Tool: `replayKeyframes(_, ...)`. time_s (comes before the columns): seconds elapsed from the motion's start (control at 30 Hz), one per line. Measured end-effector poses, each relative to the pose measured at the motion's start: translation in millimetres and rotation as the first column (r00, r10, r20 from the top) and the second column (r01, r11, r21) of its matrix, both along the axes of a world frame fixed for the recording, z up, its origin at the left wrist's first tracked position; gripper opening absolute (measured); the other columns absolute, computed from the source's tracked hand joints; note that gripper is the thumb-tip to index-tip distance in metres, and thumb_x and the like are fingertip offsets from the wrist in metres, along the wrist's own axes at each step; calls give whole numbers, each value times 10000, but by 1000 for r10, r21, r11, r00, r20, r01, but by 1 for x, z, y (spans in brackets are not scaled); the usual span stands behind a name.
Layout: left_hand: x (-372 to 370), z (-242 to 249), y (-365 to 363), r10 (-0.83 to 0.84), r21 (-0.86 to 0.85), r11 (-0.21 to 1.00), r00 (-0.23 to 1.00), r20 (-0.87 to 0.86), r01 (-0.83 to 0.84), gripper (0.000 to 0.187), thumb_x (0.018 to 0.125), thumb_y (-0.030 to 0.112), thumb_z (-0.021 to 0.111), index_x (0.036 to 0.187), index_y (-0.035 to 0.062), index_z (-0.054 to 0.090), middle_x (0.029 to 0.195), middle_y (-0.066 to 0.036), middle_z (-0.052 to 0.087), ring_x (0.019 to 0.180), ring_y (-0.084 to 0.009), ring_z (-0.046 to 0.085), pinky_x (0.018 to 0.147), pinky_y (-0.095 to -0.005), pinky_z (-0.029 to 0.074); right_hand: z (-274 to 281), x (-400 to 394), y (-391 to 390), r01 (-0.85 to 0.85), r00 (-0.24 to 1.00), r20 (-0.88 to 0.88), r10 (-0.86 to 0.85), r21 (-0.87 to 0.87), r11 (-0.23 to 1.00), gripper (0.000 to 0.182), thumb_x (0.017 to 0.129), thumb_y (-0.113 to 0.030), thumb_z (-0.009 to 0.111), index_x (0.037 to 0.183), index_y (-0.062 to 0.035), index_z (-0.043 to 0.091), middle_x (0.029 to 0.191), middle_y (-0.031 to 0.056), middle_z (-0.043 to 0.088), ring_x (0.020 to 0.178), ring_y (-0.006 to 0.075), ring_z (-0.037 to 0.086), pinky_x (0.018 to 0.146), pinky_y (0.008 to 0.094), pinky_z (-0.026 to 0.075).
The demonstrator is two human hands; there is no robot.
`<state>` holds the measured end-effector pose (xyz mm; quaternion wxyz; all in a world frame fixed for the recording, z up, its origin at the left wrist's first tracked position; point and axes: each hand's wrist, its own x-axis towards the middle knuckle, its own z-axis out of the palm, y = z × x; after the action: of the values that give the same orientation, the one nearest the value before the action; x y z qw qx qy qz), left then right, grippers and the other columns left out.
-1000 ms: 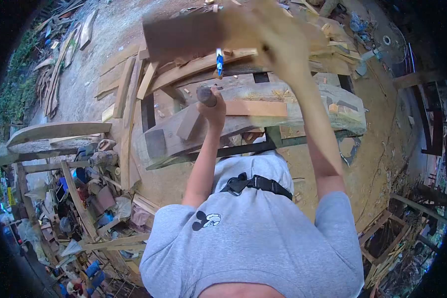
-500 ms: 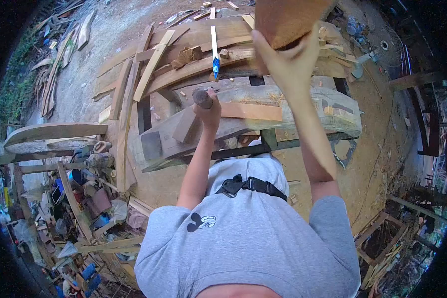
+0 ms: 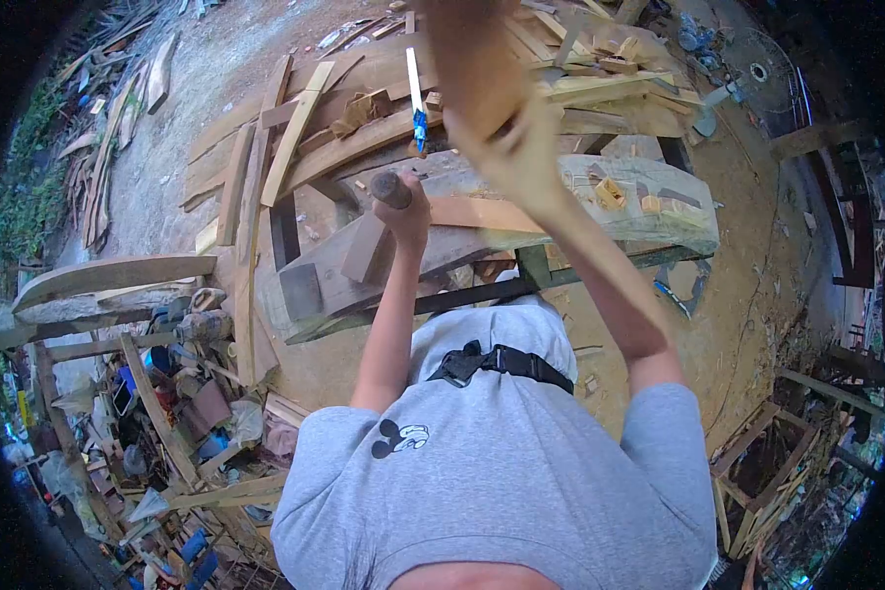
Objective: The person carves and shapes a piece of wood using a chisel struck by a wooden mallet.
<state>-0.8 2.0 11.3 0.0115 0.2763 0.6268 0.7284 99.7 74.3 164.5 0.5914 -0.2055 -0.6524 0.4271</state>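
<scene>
My left hand [image 3: 410,218] is closed around the upright round handle of a chisel [image 3: 392,190], seen almost end-on; its blade is hidden. Beneath that fist a dark wooden block [image 3: 366,246] lies on a thick grey timber bench [image 3: 300,270]. Beside it runs a reddish-brown plank [image 3: 472,212], partly covered by my right arm. Raised close to the camera and blurred, my right hand [image 3: 521,162] grips a brown wooden mallet [image 3: 477,84], whose top runs out of view.
Beyond the bench lie several boards [image 3: 300,128] and a blue-tipped stick [image 3: 413,74]. Small wood blocks [image 3: 610,192] sit on the bench's right part. A cluttered rack [image 3: 157,393] stands at left, a wooden frame [image 3: 762,457] at lower right.
My right hand has swung the mallet leftward, closer to the chisel. Small blocks on the bench's right part have come into view. My left hand has barely moved.
</scene>
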Motion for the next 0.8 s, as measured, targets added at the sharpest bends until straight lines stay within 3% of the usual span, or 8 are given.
replayKeyframes(0.07, -8, -11, 5, 6, 18, 1000, 1000, -25, -6, 93, 756, 53, 560, 701, -21, 556, 592, -2, 529, 548, -86, 519, 507, -230, 414, -26, 3, 13, -348, 750, 546, -374, 806, 479, 569, 657, -138, 560, 1205, -166, 410, 1114, 27, 507, 1036, 211, 498, 826, 356, 436)
replayKeyframes(0.13, -21, -25, 18, -3, 303, 952, 987, -162, 53, 63, 752, 34, 563, 714, -16, 558, 598, 6, 533, 568, -87, 527, 530, -226, 420, 4, 6, 12, -329, 756, 480, -445, 866, 376, 500, 714, -134, 457, 1209, -190, 414, 1164, 1, 479, 1093, 195, 456, 850, 341, 430)
replayKeyframes(0.23, -23, -23, 8, -11, 21, 1000, 998, 58, 10, 138, 752, 44, 574, 636, 12, 505, 558, 20, 488, 510, -59, 445, 471, -226, 360, 33, 11, 13, -248, 713, 504, -488, 832, 497, 642, 564, -16, 599, 1173, -172, 467, 1203, 21, 481, 1117, 225, 448, 878, 353, 409)
replayKeyframes(0.33, -16, -21, 10, -12, 17, 1000, 996, 91, 11, 151, 748, 59, 584, 630, 18, 500, 556, 23, 477, 509, -56, 436, 467, -226, 356, 46, 2, 5, 87, 989, 108, -104, 147, 985, 641, 571, -17, 636, 1176, -132, 458, 1101, 78, 553, 1021, 309, 513, 825, 377, 428)
replayKeyframes(0.4, -11, -13, 9, -6, 45, 999, 995, 104, 1, 148, 747, 66, 588, 636, 18, 504, 563, 23, 477, 515, -58, 443, 473, -224, 364, 16, -1, 3, 29, 1000, -4, -29, 7, 1000, 567, 613, -18, 619, 1152, -116, 474, 1105, 102, 546, 1016, 317, 510, 849, 387, 421)
replayKeyframes(0.5, -7, 3, 22, 145, 220, 971, 965, -218, -96, 109, 747, 48, 572, 658, 10, 521, 586, 13, 491, 535, -73, 464, 504, -214, 387, -15, 5, 9, -288, 725, 564, -396, 770, 569, 478, 678, -93, 533, 1150, -131, 468, 1204, 24, 470, 1073, 232, 471, 882, 382, 399)
replayKeyframes(0.67, -9, -16, 10, -64, -30, 998, 998, -23, 63, 123, 738, 31, 571, 637, 23, 500, 574, 9, 485, 530, -71, 463, 471, -236, 371, 33, 14, 18, -62, 730, 458, -508, 784, 617, 570, 606, -59, 591, 1156, -122, 456, 1181, 56, 483, 1046, 240, 491, 852, 385, 418)
replayKeyframes(0.8, -10, -16, 11, -50, -75, 996, 997, -66, 45, 160, 737, 34, 577, 610, 30, 480, 574, 14, 479, 532, -67, 462, 458, -240, 355, 23, 5, 12, 163, 987, -12, -163, 49, 985, 530, 621, -60, 646, 1125, -61, 481, 1050, 149, 559, 892, 324, 558, 778, 366, 447)
